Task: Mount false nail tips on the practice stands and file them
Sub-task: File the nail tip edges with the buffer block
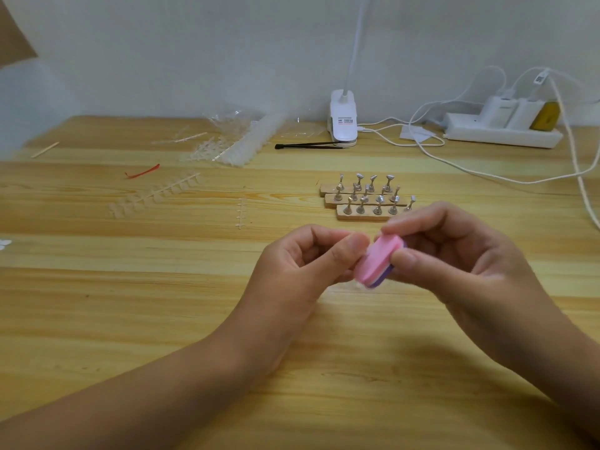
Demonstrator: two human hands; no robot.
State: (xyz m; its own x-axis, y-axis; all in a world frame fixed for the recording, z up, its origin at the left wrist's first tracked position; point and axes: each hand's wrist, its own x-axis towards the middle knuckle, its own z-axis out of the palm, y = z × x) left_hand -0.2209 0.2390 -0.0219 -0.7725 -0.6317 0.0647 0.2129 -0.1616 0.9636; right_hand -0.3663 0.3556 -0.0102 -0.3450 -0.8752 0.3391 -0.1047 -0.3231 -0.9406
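Head view, looking down at your two bare forearms reaching in over the wooden tabletop point(194, 319). Your right hand point(454, 254) grips a small file point(378, 263), pink on the face turned toward you and purple on the underside, pinched between thumb and curled fingers and held tilted above the tabletop. Your left hand point(302, 258) is curled in too, thumb and forefinger pressed together right against the pink face. Whatever they pinch is too small and blurred to make out, so I cannot tell whether that hand holds anything.

Just beyond your right hand stand the practice stands point(363, 198): three wooden strips lying side by side, each carrying a row of upright metal pegs. To the left of them lies a short clear strip point(240, 212), and further left a long strip of clear nail tips point(156, 196) runs slantwise. Past that lie a red sliver point(143, 172) and a wooden stick point(44, 149).

Near the back edge sits a heap of clear nail tip strips in a crumpled plastic bag point(233, 144), with a thin black tool point(308, 145) beside it. A white clip lamp point(343, 121) stands against the wall, and to its right a white power strip point(503, 131) holds plugs, with white cables point(454, 164) trailing across the tabletop.
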